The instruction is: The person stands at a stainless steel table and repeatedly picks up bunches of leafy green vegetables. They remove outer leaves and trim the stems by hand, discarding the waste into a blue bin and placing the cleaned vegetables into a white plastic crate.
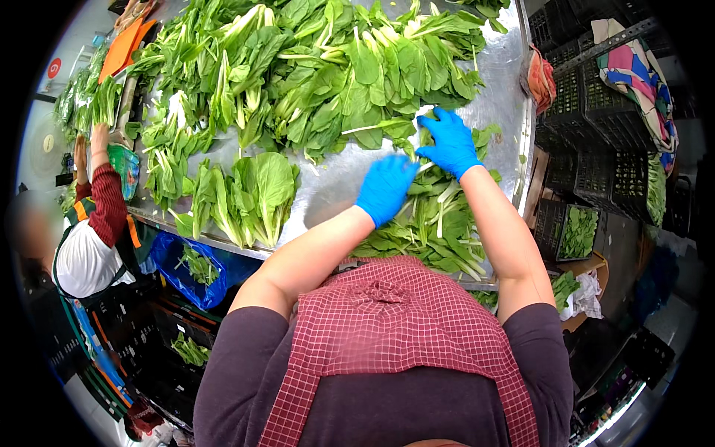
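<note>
My right hand (451, 142), in a blue glove, reaches over loose leaves at the right of the metal table with its thumb and fingers spread. Close by on the left is my left hand (386, 190), also blue-gloved; its fingers are blurred, and whether they grip a leaf cannot be seen. Beneath both hands lies a loose pile of leafy greens (441, 223) with pale stems. A single leaf (396, 127) sits just left of my right fingertips. Beyond, a large heap of leafy greens (335, 72) covers the back of the table.
Bunched greens (246, 195) lie along the table's (318, 195) front left. A blue bag (215, 279) with leaves hangs below that edge. A co-worker (92, 246) stands at the left with raised hands. Black crates (592, 112) are stacked to the right, beside a cardboard box (600, 274).
</note>
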A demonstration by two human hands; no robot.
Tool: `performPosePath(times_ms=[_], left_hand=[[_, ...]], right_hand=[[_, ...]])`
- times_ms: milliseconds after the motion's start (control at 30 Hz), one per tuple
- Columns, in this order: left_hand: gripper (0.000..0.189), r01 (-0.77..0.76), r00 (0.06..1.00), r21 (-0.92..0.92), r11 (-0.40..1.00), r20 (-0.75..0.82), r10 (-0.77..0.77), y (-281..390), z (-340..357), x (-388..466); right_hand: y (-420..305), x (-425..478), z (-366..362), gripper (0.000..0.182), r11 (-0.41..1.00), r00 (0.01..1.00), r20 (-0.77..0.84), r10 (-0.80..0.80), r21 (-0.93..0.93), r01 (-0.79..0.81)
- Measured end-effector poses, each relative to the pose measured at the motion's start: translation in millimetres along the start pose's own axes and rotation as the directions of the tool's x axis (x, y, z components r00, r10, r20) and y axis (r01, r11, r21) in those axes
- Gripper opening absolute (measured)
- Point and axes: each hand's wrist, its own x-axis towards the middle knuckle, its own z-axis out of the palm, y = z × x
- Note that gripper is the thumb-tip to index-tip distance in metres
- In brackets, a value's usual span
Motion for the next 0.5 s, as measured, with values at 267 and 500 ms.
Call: performPosePath(times_ms=[267, 500], left_hand=[[0.061, 0.120, 0.976, -0.081, 0.989, 0.192, -0.103, -4.6, 4.6, 23.2], [0.050, 0.100, 0.971, -0.409, 0.907, 0.239, 0.000, 47.3, 2.4, 5.4]], right_hand=[[44.1, -46.4, -35.5, 0.030, 0.996, 0.918, 0.393, 0.055, 0.048, -0.081], [-31.0, 54.8, -50.5, 0.075, 0.997, 0.960, -0.280, 0.000, 0.073, 0.021]])
